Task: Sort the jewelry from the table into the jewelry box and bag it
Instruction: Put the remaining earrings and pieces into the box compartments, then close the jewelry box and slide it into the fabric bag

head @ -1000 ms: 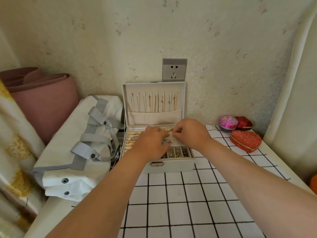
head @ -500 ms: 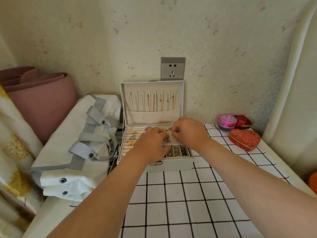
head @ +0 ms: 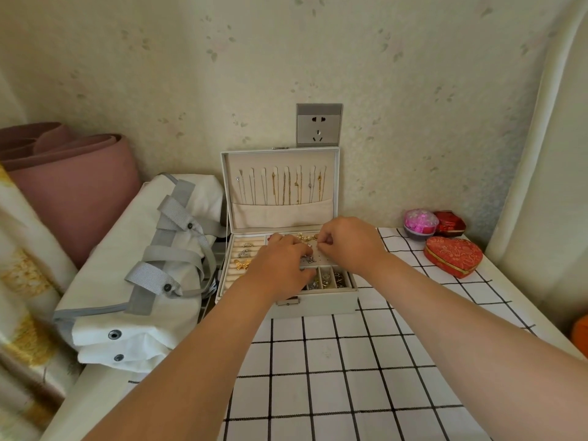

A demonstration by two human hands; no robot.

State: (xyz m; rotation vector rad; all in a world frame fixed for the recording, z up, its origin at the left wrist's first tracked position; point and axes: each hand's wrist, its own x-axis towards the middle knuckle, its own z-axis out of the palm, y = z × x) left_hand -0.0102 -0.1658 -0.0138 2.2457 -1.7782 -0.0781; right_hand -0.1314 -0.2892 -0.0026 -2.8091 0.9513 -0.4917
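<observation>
Soft, warm-tinted light falls evenly and moderately bright, leaving only faint shadows beside the jewelry box [head: 318, 305] on the worktop [head: 350, 393]. The wide lens bows the frame's edges, and the patterned fabric [head: 19, 281] at left smears. Fine jewelry [head: 324, 280] reads as blurred glints.

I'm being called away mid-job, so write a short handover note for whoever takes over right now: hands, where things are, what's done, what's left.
Left hand: over the tray of the jewelry box, fingers curled down; what it grips is hidden.
Right hand: fingertips appear to pinch an earring at the stud panel.
Box: open on the table, white bag beside it on the left.
Done: necklaces hang in the lid, rings sit in the rolls.
Left: seat this earring, close the lid, bag the box.
</observation>
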